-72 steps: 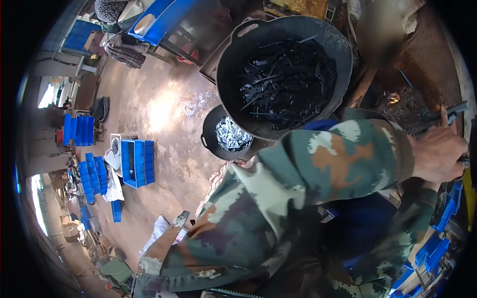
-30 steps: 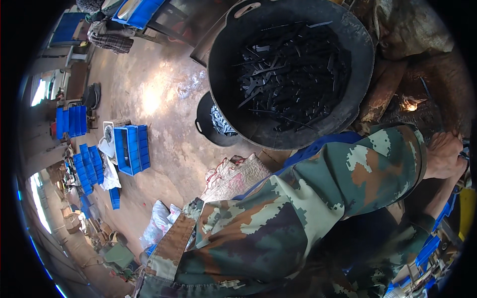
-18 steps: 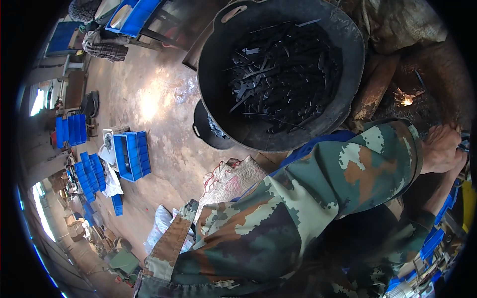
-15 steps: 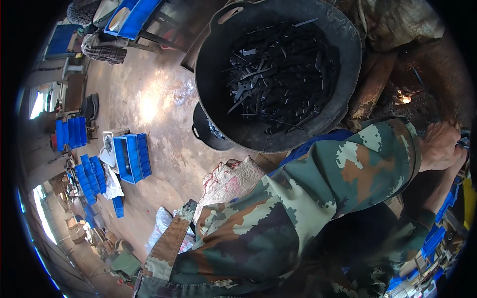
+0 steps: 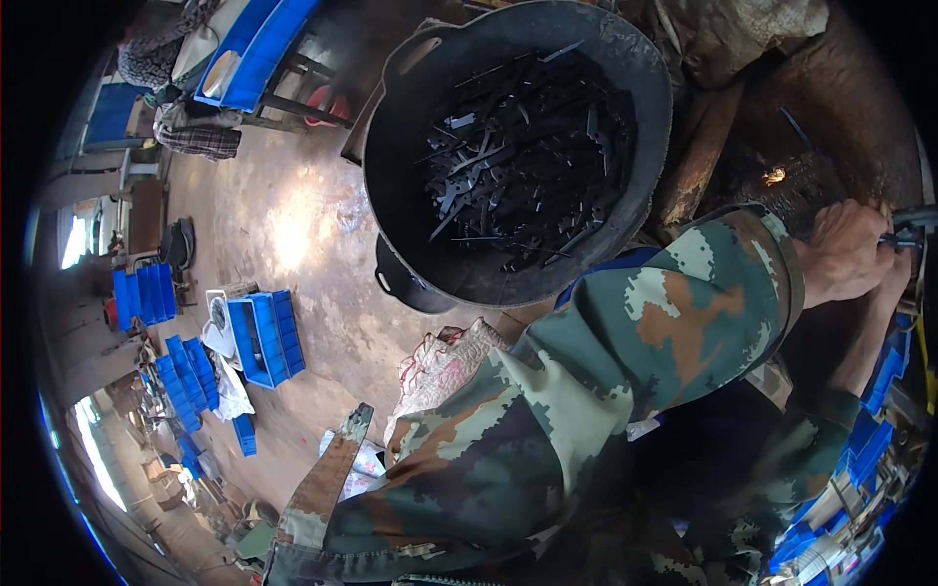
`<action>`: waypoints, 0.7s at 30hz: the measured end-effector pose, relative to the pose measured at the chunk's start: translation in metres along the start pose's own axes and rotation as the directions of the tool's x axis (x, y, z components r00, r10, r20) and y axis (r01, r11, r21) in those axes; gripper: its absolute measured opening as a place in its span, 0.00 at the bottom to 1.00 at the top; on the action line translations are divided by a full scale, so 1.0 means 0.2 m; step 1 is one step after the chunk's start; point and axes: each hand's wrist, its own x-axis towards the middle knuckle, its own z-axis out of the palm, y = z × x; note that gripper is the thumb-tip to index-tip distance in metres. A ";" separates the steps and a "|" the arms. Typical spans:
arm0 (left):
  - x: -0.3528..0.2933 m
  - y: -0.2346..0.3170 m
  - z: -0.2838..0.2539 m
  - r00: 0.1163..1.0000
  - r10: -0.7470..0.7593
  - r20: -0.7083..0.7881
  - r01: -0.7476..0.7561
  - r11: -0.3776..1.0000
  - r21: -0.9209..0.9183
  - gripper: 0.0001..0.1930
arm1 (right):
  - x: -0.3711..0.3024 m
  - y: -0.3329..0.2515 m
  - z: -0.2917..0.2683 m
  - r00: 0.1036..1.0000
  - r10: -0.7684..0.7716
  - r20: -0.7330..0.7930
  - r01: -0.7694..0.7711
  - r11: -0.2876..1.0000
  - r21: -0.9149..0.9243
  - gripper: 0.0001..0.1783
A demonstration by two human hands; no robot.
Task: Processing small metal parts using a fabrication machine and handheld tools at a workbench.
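Metal bar (image 5: 916,217), grey and partly cut by the dark rim of the view, is at the far right, just beside the hands. The left hand (image 5: 848,249) is bent over, and the right hand (image 5: 887,278) comes from below, partly hidden behind it. Both are together and seem to touch; whether the fingers clamp the bar, I cannot tell.

In my judgement, the step in hand is close two-handed work at this bar; its exact kind is not shown. The next move probably calls for steady wrists and for care with the left sleeve (image 5: 684,303), which passes near the large black basin (image 5: 386,181).

Beyond the hands there is a brown, wet-looking surface (image 5: 850,117) with a small bright spot (image 5: 774,176), perhaps a reflection. A worn wooden beam (image 5: 705,161) stands between it and the basin, which holds many dark, narrow strips (image 5: 528,156). Farther left, a blue crate (image 5: 266,337) is on the floor (image 5: 337,342).
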 end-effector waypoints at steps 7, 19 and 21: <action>0.00 0.00 -0.07 0.999 0.018 0.039 -0.021 0.998 0.062 0.15 | 0.05 0.16 -0.09 0.996 0.013 -0.084 -0.035 0.964 -0.263 0.12; -0.03 0.13 -0.18 0.996 0.001 0.091 -0.013 0.992 0.128 0.13 | 0.06 0.11 0.03 0.994 0.037 -0.099 -0.043 0.997 -0.057 0.13; -0.04 0.17 -0.13 0.995 0.013 0.101 -0.021 0.996 0.085 0.14 | 0.07 0.08 -0.04 0.995 -0.003 -0.095 -0.003 0.998 -0.060 0.11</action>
